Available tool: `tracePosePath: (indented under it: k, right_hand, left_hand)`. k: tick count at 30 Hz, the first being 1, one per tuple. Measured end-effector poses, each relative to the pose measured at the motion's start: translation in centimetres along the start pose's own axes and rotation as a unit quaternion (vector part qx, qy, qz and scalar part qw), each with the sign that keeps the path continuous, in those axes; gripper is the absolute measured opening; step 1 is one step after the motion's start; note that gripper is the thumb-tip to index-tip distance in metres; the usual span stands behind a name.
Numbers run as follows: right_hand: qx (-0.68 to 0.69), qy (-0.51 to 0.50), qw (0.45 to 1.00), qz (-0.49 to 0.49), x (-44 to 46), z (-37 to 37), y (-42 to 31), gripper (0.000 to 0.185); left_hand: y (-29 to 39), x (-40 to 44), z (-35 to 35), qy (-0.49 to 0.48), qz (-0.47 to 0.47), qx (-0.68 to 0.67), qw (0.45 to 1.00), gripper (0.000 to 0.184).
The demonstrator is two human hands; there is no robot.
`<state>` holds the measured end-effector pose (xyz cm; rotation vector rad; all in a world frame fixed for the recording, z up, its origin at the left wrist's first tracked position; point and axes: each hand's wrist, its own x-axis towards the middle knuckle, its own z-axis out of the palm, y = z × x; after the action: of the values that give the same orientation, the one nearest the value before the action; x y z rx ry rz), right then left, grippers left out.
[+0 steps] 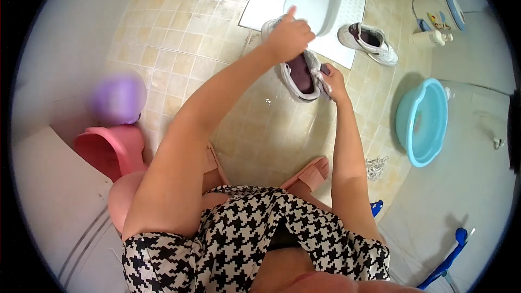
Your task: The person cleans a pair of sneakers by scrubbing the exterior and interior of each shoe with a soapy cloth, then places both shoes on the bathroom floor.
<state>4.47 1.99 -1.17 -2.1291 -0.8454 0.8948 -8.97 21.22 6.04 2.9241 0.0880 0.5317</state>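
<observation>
A white shoe [299,78] with a dark inner lining is held over the tiled floor, at the near edge of the squat toilet. My left hand [290,38] lies across the toe half of this shoe, fingers curled at it and one finger sticking up; it hides the shoe's middle. Beside the shoe's heel, my right hand [335,84] is closed round a dark, soapy-looking cloth [325,73] pressed to the shoe's side. Part of that cloth is hidden by the fingers. The matching white shoe [370,43] rests to the right, partly on the toilet's rim.
Ahead is the white squat toilet [355,0]. To the right are a light blue basin [418,152], a pump bottle [429,38] and a blue-lidded bin [431,8]. A pink bucket [127,141] and a blurred purple object [120,97] stand left. White cord [377,168] lies right.
</observation>
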Motion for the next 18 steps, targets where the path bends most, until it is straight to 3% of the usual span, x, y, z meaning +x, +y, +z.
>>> tracePosePath:
  k: [4, 7, 10, 13, 16, 18]
  right_hand:
    - [0.033, -0.015, 0.997, -0.071, 0.3, -0.4, 1.1, 0.034]
    - [0.004, -0.064, 0.998, -0.019, -0.1, -1.8, 0.6, 0.036]
    - [0.037, -0.067, 0.997, -0.013, -0.5, -2.5, 0.6, 0.033]
    - [0.085, -0.050, 0.995, 0.016, -1.2, -2.3, 0.8, 0.029]
    - [0.070, -0.040, 0.997, 0.016, -1.3, -1.7, 1.1, 0.027]
    - [0.105, -0.041, 0.993, 0.034, -1.8, -1.5, 0.5, 0.026]
  left_hand:
    - [5.5, 0.1, 0.1, -0.237, 0.067, -0.049, 0.968, 0.012]
    - [5.8, -3.3, 5.9, -0.254, 0.014, -0.096, 0.962, 0.014]
    - [5.8, -2.9, 8.2, -0.208, -0.017, -0.084, 0.974, 0.014]
    - [5.5, -1.1, 8.5, -0.343, -0.035, -0.070, 0.936, 0.020]
    - [4.9, -2.1, 7.4, -0.274, 0.006, -0.098, 0.957, 0.023]
    - [4.9, -2.1, 7.4, -0.283, 0.004, -0.086, 0.955, 0.024]
